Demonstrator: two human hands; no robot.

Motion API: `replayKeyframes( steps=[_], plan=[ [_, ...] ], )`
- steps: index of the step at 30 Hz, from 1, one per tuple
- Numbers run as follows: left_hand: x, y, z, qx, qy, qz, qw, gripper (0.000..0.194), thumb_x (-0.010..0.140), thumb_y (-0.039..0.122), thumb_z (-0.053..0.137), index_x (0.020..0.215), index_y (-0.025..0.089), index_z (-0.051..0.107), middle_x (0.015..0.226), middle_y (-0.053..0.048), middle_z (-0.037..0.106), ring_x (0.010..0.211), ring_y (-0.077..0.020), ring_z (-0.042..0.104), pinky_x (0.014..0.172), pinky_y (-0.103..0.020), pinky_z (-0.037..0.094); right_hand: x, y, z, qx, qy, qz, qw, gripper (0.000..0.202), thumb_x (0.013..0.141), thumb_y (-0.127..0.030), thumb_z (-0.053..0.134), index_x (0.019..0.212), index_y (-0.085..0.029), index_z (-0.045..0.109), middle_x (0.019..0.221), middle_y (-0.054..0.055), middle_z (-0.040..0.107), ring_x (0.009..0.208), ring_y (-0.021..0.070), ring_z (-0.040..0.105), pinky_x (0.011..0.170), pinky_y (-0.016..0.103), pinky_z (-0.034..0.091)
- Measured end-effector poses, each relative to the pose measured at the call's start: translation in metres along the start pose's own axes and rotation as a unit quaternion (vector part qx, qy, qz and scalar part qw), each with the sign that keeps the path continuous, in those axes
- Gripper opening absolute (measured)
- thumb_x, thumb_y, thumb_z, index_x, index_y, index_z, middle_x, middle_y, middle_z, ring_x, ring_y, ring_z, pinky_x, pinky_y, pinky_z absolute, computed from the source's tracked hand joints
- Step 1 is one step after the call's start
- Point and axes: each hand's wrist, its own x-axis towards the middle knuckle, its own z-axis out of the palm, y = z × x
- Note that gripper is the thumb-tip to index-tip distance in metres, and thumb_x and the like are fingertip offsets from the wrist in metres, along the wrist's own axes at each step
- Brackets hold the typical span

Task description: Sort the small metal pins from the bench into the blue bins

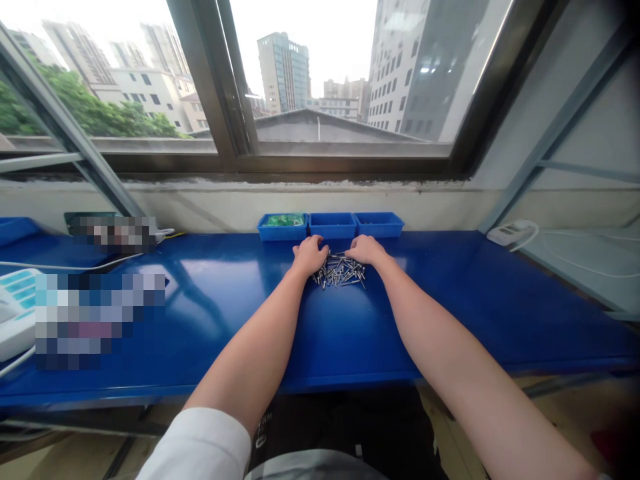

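Observation:
A loose pile of thin silvery metal pins with small heads [341, 271], like rivets or screws, lies on the blue tabletop [345, 333]. My left hand [311, 255] rests at the pile's left edge, its fingers curled and closed. At the far right edge of the pile, my right hand [367, 249] has its fingertips drawn together by a thin pin. What either hand holds is hidden or too small to make out. Just beyond the hands stand three blue bins: the left bin [283, 233] with green packets [286, 220], the middle bin [332, 231] and the right bin [380, 231].
A white device with blue-green keys [20, 300] sits at the left, beside a blurred-out area. Further back are a cable [100, 267] and another blue tray [20, 227]. A white power strip [511, 232] lies at the right by a metal frame [530, 140]. A window borders the back.

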Motion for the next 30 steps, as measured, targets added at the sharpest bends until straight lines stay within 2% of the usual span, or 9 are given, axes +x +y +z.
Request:
replayKeyframes(
  steps=[5,14,20,22,26,30],
  plan=[
    [0.000,0.000,0.000,-0.004,-0.001,0.004,1.000,0.033,0.084,0.037,0.049,0.112,0.022,0.057,0.117,-0.009,0.064,0.112,-0.0280,0.056,0.096,-0.046,0.035,0.003,0.002,0.003,-0.005,-0.006,-0.024,1.000,0.018,0.067,-0.029,0.062,0.077,-0.018,0.072,0.082,0.011,0.071,0.080,0.0234,0.066,0.066,0.026,0.046],
    [0.000,0.000,0.000,0.002,-0.007,0.003,1.000,0.031,0.084,0.036,0.049,0.111,0.023,0.058,0.116,-0.009,0.065,0.112,-0.0273,0.056,0.097,-0.045,0.034,-0.004,-0.007,0.004,-0.026,0.010,-0.032,0.999,0.023,0.073,-0.036,0.064,0.085,-0.018,0.071,0.090,0.013,0.070,0.083,0.0235,0.065,0.071,0.029,0.047],
    [0.000,0.000,0.000,0.002,-0.006,0.009,1.000,0.030,0.084,0.036,0.049,0.110,0.023,0.058,0.116,-0.009,0.065,0.111,-0.0281,0.056,0.096,-0.046,0.035,-0.006,-0.010,0.005,-0.035,0.001,-0.045,0.998,0.018,0.079,-0.031,0.058,0.082,-0.018,0.070,0.090,0.014,0.070,0.084,0.0255,0.065,0.069,0.030,0.045],
    [0.000,0.000,0.001,-0.001,0.000,0.012,1.000,0.030,0.085,0.035,0.050,0.111,0.023,0.059,0.115,-0.009,0.065,0.111,-0.0280,0.056,0.096,-0.045,0.035,-0.004,-0.008,0.007,-0.020,0.015,-0.053,0.998,0.018,0.083,-0.029,0.055,0.085,-0.017,0.068,0.089,0.014,0.070,0.085,0.0249,0.064,0.070,0.030,0.044],
    [-0.002,0.002,-0.001,-0.020,0.017,0.030,0.999,0.030,0.086,0.034,0.049,0.112,0.023,0.060,0.114,-0.007,0.066,0.109,-0.0256,0.057,0.097,-0.043,0.036,0.001,-0.008,0.011,0.045,0.080,-0.073,0.993,0.017,0.088,-0.025,0.049,0.091,-0.017,0.064,0.090,0.011,0.069,0.087,0.0200,0.062,0.075,0.026,0.042],
    [-0.004,0.006,-0.004,-0.053,0.013,0.095,0.994,0.031,0.088,0.033,0.048,0.115,0.025,0.061,0.114,-0.003,0.067,0.109,-0.0210,0.058,0.098,-0.036,0.037,0.001,-0.010,0.011,0.113,0.080,-0.150,0.979,0.016,0.088,-0.023,0.047,0.086,-0.017,0.062,0.081,0.004,0.067,0.075,0.0148,0.058,0.072,0.024,0.041]
  ],
)
